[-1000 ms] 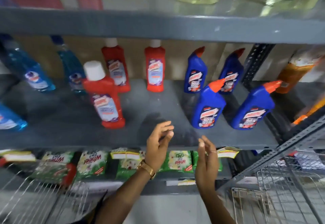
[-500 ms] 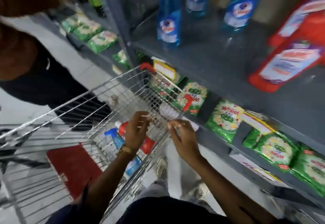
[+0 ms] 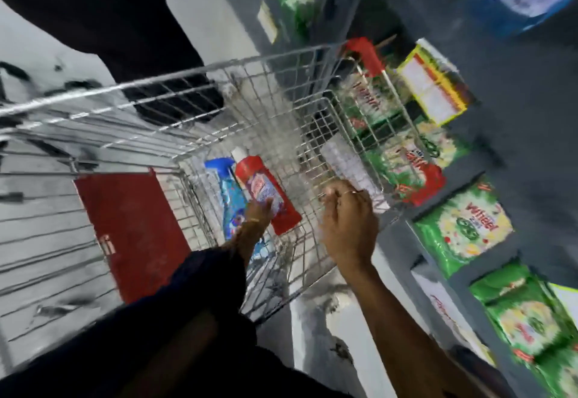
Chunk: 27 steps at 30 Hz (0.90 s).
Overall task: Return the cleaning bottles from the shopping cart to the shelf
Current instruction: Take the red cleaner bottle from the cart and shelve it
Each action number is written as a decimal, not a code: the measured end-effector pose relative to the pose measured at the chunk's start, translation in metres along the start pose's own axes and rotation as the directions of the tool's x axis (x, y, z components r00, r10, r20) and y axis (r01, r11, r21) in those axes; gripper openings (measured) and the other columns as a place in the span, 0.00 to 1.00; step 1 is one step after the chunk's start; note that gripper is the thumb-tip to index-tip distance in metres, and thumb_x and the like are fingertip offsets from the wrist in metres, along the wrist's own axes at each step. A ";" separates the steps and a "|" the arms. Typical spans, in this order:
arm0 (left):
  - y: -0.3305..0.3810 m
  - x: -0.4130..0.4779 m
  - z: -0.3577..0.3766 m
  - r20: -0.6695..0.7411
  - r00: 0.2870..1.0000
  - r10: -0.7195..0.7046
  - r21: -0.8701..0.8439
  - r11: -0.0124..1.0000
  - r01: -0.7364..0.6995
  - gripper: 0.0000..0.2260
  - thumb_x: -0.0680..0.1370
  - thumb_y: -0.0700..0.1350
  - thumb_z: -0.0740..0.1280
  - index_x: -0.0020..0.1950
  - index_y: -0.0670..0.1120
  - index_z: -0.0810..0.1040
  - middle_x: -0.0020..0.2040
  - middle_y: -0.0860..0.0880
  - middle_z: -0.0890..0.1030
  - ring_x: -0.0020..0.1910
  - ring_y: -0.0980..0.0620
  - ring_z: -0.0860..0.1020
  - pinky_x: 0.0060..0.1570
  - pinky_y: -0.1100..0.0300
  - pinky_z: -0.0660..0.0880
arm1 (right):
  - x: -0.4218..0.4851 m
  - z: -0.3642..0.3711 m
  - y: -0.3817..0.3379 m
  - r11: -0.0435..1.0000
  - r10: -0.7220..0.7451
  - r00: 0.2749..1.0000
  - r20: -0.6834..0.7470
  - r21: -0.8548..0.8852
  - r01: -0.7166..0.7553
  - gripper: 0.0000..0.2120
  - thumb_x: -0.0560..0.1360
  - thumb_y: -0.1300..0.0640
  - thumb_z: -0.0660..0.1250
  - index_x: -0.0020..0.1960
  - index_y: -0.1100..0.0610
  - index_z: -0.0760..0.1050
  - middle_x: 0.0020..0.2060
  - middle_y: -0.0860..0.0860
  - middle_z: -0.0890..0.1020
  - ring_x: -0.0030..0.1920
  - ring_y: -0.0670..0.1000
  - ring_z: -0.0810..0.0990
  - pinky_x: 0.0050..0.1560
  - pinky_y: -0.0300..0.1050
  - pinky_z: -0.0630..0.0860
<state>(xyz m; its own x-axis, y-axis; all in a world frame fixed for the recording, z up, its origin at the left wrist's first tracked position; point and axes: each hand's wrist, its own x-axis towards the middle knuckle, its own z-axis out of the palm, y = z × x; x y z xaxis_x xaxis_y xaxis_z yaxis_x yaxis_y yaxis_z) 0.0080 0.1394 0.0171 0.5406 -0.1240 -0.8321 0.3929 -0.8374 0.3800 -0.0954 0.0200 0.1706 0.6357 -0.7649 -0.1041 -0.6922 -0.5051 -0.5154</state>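
Left hand (image 3: 258,210) reaching into the shopping cart (image 3: 200,75) for the red bottle (image 3: 267,193).

Left fingers lie on the red bottle's label — whether they have closed around it, cannot tell through the blur. Right hand (image 3: 348,225) is curled shut over the cart's wire rim, holding no bottle. Red bottle lies flat on the cart floor, touching a blue spray bottle (image 3: 230,194); shelf (image 3: 531,135) just to the right. Risk: a loose one-handed grasp on a lying bottle — it could slip, or snag the wire on the way out.

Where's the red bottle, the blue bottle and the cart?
red bottle (image 3: 266,191): head view, on its label.
blue bottle (image 3: 230,193): head view, on its body.
cart (image 3: 200,74): head view, on its far rim.
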 end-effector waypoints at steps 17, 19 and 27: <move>0.031 -0.016 -0.019 0.010 1.000 0.024 -0.507 0.862 -0.016 0.19 0.72 0.41 0.73 0.56 0.42 0.66 0.56 0.40 0.77 0.48 0.43 0.80 0.41 0.42 0.81 | 0.000 0.004 0.001 0.999 0.050 0.997 0.065 -0.006 -0.049 0.10 0.78 0.54 0.59 0.53 0.54 0.77 0.43 0.56 0.86 0.38 0.54 0.80 0.32 0.38 0.60; 0.040 -0.044 -0.038 0.061 0.984 0.166 -0.505 0.856 -0.113 0.19 0.73 0.41 0.72 0.58 0.44 0.67 0.59 0.41 0.78 0.45 0.47 0.81 0.36 0.53 0.80 | 0.001 0.000 -0.001 0.993 0.065 0.995 0.070 0.095 -0.071 0.09 0.79 0.54 0.59 0.54 0.54 0.76 0.46 0.55 0.85 0.41 0.52 0.79 0.31 0.35 0.61; 0.096 -0.198 -0.084 0.174 0.737 0.653 -0.516 0.698 -0.497 0.22 0.68 0.42 0.75 0.58 0.46 0.72 0.53 0.45 0.85 0.49 0.48 0.85 0.39 0.60 0.81 | -0.003 -0.082 -0.002 0.505 -0.045 0.894 0.447 0.782 -0.366 0.10 0.75 0.49 0.63 0.56 0.47 0.77 0.50 0.45 0.85 0.53 0.46 0.82 0.49 0.41 0.80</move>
<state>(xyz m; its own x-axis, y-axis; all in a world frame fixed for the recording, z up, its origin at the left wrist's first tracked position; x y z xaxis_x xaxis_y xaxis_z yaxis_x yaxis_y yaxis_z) 0.0011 0.1284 0.2525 0.5259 -0.7306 -0.4356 0.3895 -0.2484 0.8869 -0.1241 -0.0092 0.2415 0.7515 -0.4825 -0.4499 -0.3149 0.3369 -0.8873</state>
